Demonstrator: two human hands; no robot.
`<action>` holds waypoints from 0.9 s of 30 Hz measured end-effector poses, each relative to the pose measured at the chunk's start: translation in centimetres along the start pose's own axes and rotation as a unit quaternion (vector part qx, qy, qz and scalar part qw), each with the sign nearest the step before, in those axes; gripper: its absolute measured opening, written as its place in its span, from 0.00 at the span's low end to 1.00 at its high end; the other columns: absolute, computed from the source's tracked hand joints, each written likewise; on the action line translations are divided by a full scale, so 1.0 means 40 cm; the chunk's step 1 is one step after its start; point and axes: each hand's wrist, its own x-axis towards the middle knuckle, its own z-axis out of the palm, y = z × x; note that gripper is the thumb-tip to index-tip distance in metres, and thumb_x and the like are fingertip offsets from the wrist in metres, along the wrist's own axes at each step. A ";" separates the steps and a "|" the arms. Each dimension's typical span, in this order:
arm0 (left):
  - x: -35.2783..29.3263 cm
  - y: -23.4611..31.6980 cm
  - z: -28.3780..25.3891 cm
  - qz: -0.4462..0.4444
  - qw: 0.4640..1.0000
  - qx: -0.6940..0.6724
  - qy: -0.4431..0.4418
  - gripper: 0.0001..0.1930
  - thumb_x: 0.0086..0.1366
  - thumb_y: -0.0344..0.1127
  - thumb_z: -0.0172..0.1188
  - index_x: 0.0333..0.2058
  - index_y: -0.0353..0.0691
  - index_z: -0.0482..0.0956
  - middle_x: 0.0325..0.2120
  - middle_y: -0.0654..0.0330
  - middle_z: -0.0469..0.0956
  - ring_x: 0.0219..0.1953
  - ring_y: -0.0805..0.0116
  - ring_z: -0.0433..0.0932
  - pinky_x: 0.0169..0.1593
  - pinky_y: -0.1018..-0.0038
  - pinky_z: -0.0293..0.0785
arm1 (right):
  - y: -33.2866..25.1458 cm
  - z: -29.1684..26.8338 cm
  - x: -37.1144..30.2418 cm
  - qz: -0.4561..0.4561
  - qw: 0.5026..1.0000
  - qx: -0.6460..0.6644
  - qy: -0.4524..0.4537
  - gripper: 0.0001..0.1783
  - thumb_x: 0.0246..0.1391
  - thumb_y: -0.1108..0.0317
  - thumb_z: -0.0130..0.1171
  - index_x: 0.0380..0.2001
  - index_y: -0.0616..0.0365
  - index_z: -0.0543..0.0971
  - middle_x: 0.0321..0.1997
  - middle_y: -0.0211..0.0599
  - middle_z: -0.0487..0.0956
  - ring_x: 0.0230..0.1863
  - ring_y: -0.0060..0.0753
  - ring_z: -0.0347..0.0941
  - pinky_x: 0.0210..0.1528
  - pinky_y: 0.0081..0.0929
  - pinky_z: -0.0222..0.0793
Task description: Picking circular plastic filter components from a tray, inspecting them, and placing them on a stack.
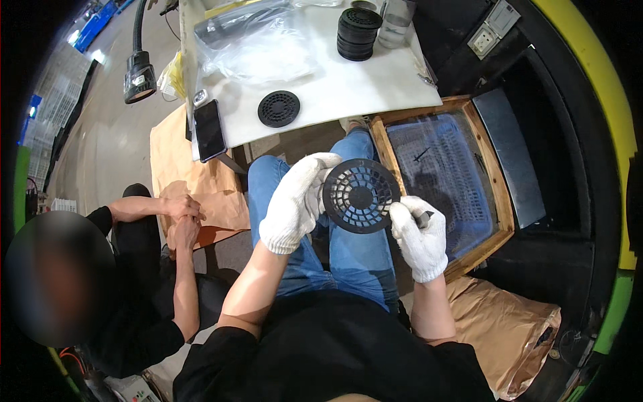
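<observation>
Above my lap, my left hand [298,201], in a white knitted glove, grips the left edge of a round black slotted grate [360,197]. The grate faces up at me, and my jeans show through its openings. My right hand [422,241], also gloved, is closed at the grate's right edge. From its fist sticks out the dark end of a small tool [424,218]; its kind is hidden by the fingers. A similar grate [278,109] lies flat near the table's front edge. Farther back stands a stack of black grates [356,41].
On the white table [335,94] are clear plastic bags [268,53], a phone [209,130] and a clear container [396,23]. A blue basket [442,174] sits within a wooden frame [499,181] at right. A lamp [139,77] hangs left; a seated person [134,295] is beside me.
</observation>
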 end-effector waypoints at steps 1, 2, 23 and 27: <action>0.002 -0.001 -0.001 -0.001 1.000 -0.010 -0.009 0.19 0.72 0.44 0.45 0.50 0.33 0.72 0.41 0.55 0.79 0.41 0.69 0.79 0.44 0.75 0.77 | -0.001 0.001 0.000 0.003 1.000 0.004 0.003 0.06 0.57 0.74 0.57 0.33 0.67 0.79 0.22 0.26 0.72 0.22 0.13 0.63 0.25 0.16 0.58; 0.005 -0.001 -0.002 -0.001 1.000 -0.018 -0.017 0.20 0.72 0.44 0.45 0.50 0.33 0.72 0.41 0.55 0.79 0.40 0.69 0.79 0.43 0.75 0.77 | -0.001 0.002 0.000 0.006 1.000 0.016 -0.003 0.06 0.57 0.74 0.57 0.32 0.67 0.79 0.22 0.26 0.72 0.22 0.13 0.63 0.25 0.16 0.58; 0.013 -0.005 -0.014 -0.005 1.000 -0.024 -0.014 0.18 0.71 0.43 0.47 0.48 0.33 0.72 0.39 0.56 0.79 0.36 0.72 0.80 0.38 0.78 0.79 | -0.011 0.016 0.007 0.092 0.992 0.062 0.068 0.12 0.60 0.65 0.56 0.29 0.63 0.77 0.16 0.24 0.68 0.16 0.12 0.58 0.19 0.15 0.51; 0.011 -0.002 -0.009 -0.008 1.000 -0.028 -0.002 0.19 0.71 0.44 0.47 0.49 0.33 0.72 0.38 0.57 0.78 0.36 0.72 0.79 0.39 0.79 0.79 | -0.012 0.018 0.008 0.090 0.992 0.068 0.056 0.12 0.60 0.64 0.56 0.33 0.64 0.78 0.16 0.24 0.69 0.16 0.12 0.59 0.19 0.15 0.52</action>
